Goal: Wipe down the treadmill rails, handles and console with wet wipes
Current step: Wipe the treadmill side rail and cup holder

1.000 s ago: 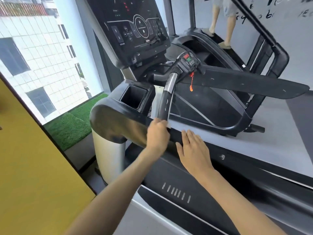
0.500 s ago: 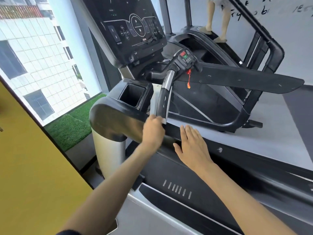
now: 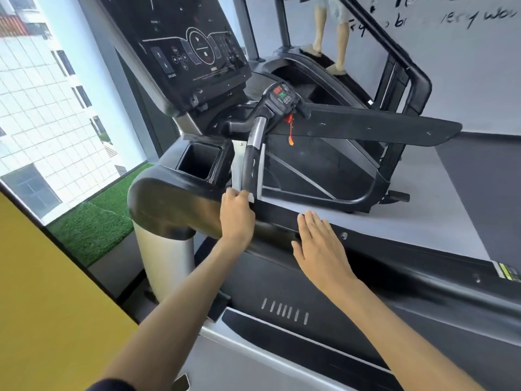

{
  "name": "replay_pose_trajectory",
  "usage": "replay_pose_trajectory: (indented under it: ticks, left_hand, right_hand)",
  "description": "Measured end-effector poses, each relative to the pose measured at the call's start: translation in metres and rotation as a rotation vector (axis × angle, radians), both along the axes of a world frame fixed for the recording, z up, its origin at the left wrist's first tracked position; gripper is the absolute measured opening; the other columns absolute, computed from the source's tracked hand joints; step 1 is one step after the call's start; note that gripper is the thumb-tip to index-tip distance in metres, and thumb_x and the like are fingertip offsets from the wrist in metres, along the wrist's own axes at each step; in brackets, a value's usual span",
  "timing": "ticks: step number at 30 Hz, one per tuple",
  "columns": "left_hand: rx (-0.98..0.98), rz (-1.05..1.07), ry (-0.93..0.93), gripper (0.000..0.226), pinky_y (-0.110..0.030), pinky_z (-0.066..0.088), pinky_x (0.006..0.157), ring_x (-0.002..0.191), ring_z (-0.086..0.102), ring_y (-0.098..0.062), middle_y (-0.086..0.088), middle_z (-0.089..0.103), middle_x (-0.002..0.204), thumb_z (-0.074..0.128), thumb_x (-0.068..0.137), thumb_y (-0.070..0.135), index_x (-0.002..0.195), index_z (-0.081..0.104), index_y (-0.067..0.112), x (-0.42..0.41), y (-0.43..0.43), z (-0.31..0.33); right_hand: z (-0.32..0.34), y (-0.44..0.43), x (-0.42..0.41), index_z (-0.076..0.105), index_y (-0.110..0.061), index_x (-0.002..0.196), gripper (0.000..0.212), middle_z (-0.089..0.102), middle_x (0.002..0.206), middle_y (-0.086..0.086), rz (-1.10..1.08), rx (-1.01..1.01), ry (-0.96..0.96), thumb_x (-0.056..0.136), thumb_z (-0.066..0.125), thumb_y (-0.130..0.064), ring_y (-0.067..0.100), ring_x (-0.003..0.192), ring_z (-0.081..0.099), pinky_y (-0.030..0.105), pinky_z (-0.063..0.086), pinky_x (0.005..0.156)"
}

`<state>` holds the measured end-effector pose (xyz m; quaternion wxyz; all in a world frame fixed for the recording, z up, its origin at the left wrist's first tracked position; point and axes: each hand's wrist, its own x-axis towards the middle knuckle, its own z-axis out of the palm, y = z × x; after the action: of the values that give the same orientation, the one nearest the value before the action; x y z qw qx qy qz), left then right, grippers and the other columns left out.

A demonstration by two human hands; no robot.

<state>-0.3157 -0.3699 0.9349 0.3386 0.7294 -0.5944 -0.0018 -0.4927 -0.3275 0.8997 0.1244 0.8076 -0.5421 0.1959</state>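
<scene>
The left hand (image 3: 236,218) pinches a white wet wipe (image 3: 251,198) against the near rail (image 3: 375,249), at the foot of the handle (image 3: 252,162). The right hand (image 3: 318,244) lies spread flat on the rail. The handle and console (image 3: 191,52) look not yet wiped, I'd judge.

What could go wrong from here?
1. Wiping up the handle, the left hand with its wipe could press the red and green buttons at the top or snag the red cord.
2. The right hand lies flat on the rail; it might slip if that surface is wet.
</scene>
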Motion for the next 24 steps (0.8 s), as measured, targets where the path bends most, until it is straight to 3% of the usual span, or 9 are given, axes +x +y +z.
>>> replay_pose_trajectory:
  ticks: [3,6,8,11,14,18,22,24]
  left_hand:
    - [0.023,-0.182,0.003,0.032,-0.026,0.039,0.080,0.099,0.053,-0.031,-0.017,0.058,0.105,0.047,0.086,-0.012,0.107,0.068,-0.001,-0.014,0.010,0.005]
    - [0.103,-0.479,0.099,0.018,-0.018,0.038,0.071,0.077,0.055,-0.023,-0.015,0.061,0.081,0.058,0.093,0.008,0.093,0.071,-0.004,-0.006,0.025,0.028]
    - [0.066,-0.359,0.143,0.021,-0.023,0.038,0.071,0.078,0.053,-0.021,-0.014,0.058,0.081,0.056,0.094,0.010,0.090,0.070,-0.005,0.015,0.012,0.036]
    - [0.048,-0.024,0.147,0.023,-0.032,0.047,0.075,0.092,0.062,-0.033,-0.013,0.063,0.094,0.047,0.093,0.002,0.097,0.069,0.004,0.053,-0.017,0.030]
    - [0.089,0.034,0.113,0.033,-0.038,0.043,0.087,0.102,0.055,-0.035,-0.017,0.057,0.110,0.042,0.090,-0.004,0.110,0.067,0.004,0.034,-0.018,0.017]
    - [0.021,-0.079,0.088,0.036,-0.028,0.037,0.082,0.101,0.055,-0.034,-0.017,0.057,0.111,0.042,0.086,-0.011,0.107,0.068,0.003,-0.011,-0.001,0.006]
    - [0.071,-0.562,0.115,0.017,-0.029,0.047,0.084,0.081,0.058,-0.015,-0.001,0.065,0.082,0.057,0.091,0.002,0.095,0.074,0.002,-0.031,0.030,0.021]
    - [-0.008,-0.497,0.222,0.015,-0.029,0.046,0.085,0.082,0.057,-0.016,-0.008,0.064,0.086,0.060,0.091,0.006,0.098,0.073,0.001,-0.018,0.026,0.036]
  right_hand:
    - [-0.004,0.003,-0.002,0.053,0.009,0.127,0.061,0.056,0.129,0.026,-0.011,0.007,0.030,0.080,0.070,-0.025,0.036,0.122,0.055,0.048,0.043,0.102]
    - [-0.002,0.004,0.000,0.051,0.009,0.130,0.064,0.054,0.132,0.026,-0.004,0.027,0.031,0.080,0.071,-0.024,0.037,0.124,0.052,0.048,0.042,0.104]
    - [-0.002,0.004,-0.001,0.051,0.010,0.130,0.065,0.054,0.131,0.026,0.001,0.040,0.037,0.079,0.072,-0.025,0.037,0.123,0.053,0.048,0.042,0.104]
    - [-0.002,0.004,0.000,0.051,0.010,0.130,0.067,0.055,0.131,0.026,-0.008,0.048,0.049,0.078,0.071,-0.028,0.037,0.123,0.053,0.048,0.043,0.104]
    - [0.000,0.004,0.000,0.051,0.009,0.130,0.068,0.054,0.131,0.026,-0.006,0.053,0.057,0.077,0.072,-0.028,0.037,0.124,0.053,0.047,0.042,0.104]
    - [-0.003,0.004,0.001,0.051,0.011,0.129,0.069,0.054,0.130,0.028,-0.006,0.050,0.043,0.075,0.073,-0.027,0.039,0.123,0.052,0.051,0.042,0.103]
    - [-0.003,0.005,0.001,0.051,0.011,0.128,0.069,0.054,0.131,0.028,-0.009,0.055,0.042,0.075,0.074,-0.026,0.038,0.124,0.052,0.050,0.041,0.104]
    - [-0.002,0.004,0.000,0.052,0.011,0.128,0.069,0.054,0.131,0.028,-0.012,0.057,0.046,0.074,0.075,-0.026,0.038,0.124,0.052,0.050,0.040,0.104]
